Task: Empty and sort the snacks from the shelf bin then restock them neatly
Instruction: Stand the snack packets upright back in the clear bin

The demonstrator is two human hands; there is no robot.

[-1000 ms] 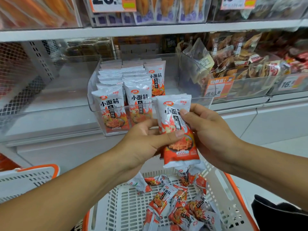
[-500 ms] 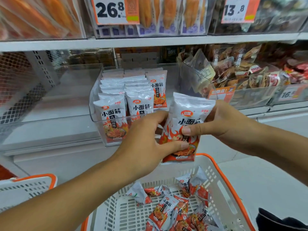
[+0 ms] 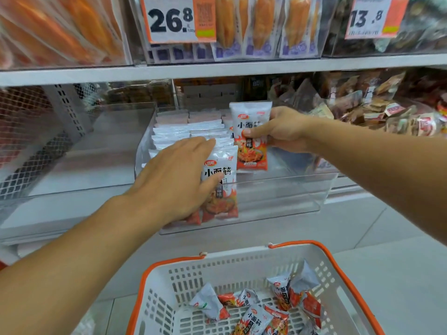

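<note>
A clear plastic shelf bin (image 3: 285,197) holds rows of upright white-and-orange snack packets (image 3: 188,134). My right hand (image 3: 283,129) grips one such snack packet (image 3: 250,139) upright over the bin's right side, thumb across its front. My left hand (image 3: 179,175) lies flat against the front packet (image 3: 223,175) of the middle row, fingers spread, holding nothing. Below, a white basket with an orange rim (image 3: 338,269) contains several loose packets (image 3: 254,308) of the same snack.
The bin to the right (image 3: 377,110) is full of brown snack bags. Price tags 26.8 (image 3: 174,19) and 13.8 (image 3: 367,18) hang on the shelf above. An empty clear bin (image 3: 72,151) stands at the left, with pale floor at the lower right.
My right hand carried the packet up and forward into the bin's right side. My left hand let go of it and moved onto the stacked rows. The view tilted up.
</note>
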